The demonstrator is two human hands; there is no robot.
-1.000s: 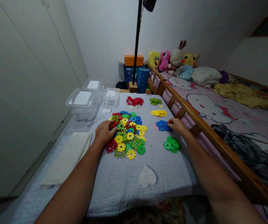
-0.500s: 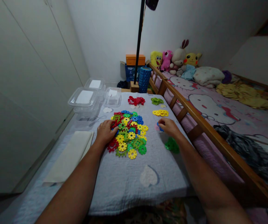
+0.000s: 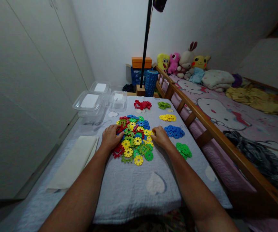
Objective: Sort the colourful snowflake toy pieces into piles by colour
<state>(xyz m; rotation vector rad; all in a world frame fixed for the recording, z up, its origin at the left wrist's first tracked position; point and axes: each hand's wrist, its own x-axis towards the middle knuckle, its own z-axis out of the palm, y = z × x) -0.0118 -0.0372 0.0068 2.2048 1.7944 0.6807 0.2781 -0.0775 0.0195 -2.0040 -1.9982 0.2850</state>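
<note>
A mixed pile of flat plastic gear pieces (image 3: 135, 138) in red, yellow, green and blue lies on a grey quilted cloth (image 3: 139, 180). My left hand (image 3: 111, 138) rests on the pile's left edge, fingers curled over red and green pieces. My right hand (image 3: 160, 137) touches the pile's right edge at a yellow piece, fingers bent. Sorted heaps lie beside it: blue pieces (image 3: 174, 131), green pieces (image 3: 183, 150), yellow pieces (image 3: 167, 118), light green pieces (image 3: 164, 105) and red pieces (image 3: 142, 104).
Clear plastic containers (image 3: 90, 104) with lids stand at the back left. A folded cream cloth (image 3: 74, 161) lies at the left. A wooden bed rail (image 3: 201, 119) runs along the right, plush toys (image 3: 184, 61) behind it. A black pole (image 3: 145, 45) rises at the back.
My right hand left the blue heap and moved left to the mixed pile's right edge. My left hand stayed on the pile's left side.
</note>
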